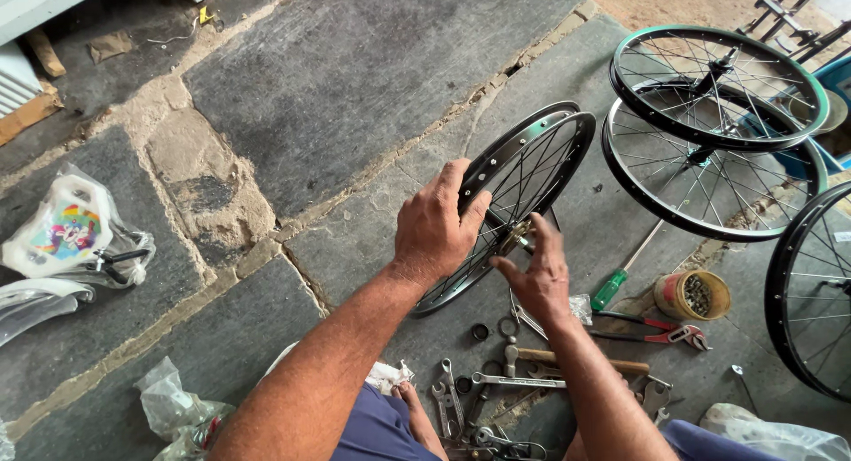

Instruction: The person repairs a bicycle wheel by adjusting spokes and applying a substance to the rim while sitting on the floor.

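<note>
Holding upright on the grey stone-slab floor [355, 71]: one black spoked bicycle wheel rim [532, 160], your left hand [436, 226] wrapped over its near edge, thumb on the inner side. Your right hand [537, 275] sits at the wheel's brass-coloured hub [514, 235], fingers spread and slightly curled (whether they pinch anything, you cannot tell). Just below the hands: a scatter of steel spanners [483, 394], a wooden-handled hammer [576, 362], red-handled pliers [651, 328], a green-handled screwdriver [616, 282]. Near right: a small yellow tub of metal bits [692, 294]. Far right: two stacked spoked wheels [714, 124].
</note>
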